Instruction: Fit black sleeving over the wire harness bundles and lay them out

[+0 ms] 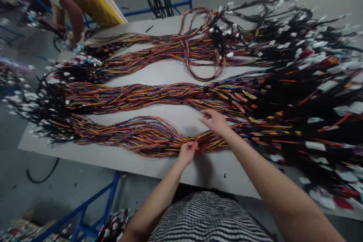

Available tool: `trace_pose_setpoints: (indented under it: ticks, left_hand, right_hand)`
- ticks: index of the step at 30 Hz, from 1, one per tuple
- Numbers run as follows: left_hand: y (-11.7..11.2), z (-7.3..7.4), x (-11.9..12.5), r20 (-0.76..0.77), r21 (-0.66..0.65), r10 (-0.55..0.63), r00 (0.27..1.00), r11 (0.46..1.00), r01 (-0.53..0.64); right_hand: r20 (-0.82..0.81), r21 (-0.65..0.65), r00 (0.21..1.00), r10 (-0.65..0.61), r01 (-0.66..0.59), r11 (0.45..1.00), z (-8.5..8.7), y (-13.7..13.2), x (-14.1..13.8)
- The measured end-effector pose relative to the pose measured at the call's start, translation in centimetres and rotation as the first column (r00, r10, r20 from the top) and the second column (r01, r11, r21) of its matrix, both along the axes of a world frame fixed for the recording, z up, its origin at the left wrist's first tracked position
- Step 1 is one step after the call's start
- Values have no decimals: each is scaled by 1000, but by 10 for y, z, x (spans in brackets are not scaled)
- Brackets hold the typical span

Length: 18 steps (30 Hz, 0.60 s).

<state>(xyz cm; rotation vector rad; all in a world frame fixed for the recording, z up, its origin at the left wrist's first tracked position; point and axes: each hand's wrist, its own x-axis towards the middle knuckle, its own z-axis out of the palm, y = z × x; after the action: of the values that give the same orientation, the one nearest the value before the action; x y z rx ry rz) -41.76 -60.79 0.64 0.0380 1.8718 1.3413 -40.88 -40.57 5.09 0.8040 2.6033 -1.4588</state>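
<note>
The nearest wire bundle [141,136], made of orange, yellow, red and dark wires, lies lengthwise along the table and narrows near its middle. At that narrow spot my left hand [187,152] has its fingers closed on a reddish tie [194,146] against the bundle's near side. Just beyond it, my right hand [214,121] is raised over the bundle's far edge. Its fingers are bent, with the tips apart, and nothing shows between them. Behind it lies a second wire bundle [136,96], with a black band [206,89] around it.
Further wire bundles [150,55] lie at the back of the white table [119,170]. White connectors [36,109] cluster at the left ends; black sleeved branches [306,102] heap up at the right. A co-worker's hand [75,38] handles wires at the far left. A blue frame [96,200] stands below.
</note>
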Motion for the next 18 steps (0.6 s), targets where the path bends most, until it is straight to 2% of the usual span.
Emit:
trace_pose_setpoints:
  ticks: [2,3,6,9,11,14,16,18]
  left_hand:
    - [-13,11,3,-118,-19,-107,987,994,105]
    - [-17,17,3,-183,-22,-150,972,989,149]
    - [-17,27,-4,-305,24,-162,939,984,177]
    - [-7,23,-17,-324,89,-94,941,988,129]
    - [0,12,-23,-256,137,-29,966,988,66]
    - [4,-8,-21,-6,139,29,1000,990,-28]
    - [3,-16,-15,163,90,37,986,995,-52]
    - [1,-18,-10,219,52,45,975,997,-58]
  right_hand:
    - [134,281,991,-1,-37,959,-27,25,-46]
    - [198,362,980,19,-91,928,-40,32,-65]
    - [291,445,953,86,-215,869,-62,31,-95]
    - [323,436,933,160,-296,850,-64,9,-81]
    - [353,424,908,224,-369,827,-58,-6,-62]
    - [348,449,895,277,-419,789,-52,-17,-53]
    - [290,418,912,290,-393,819,-52,-18,-66]
    - [268,284,924,271,-345,895,-57,-18,-87]
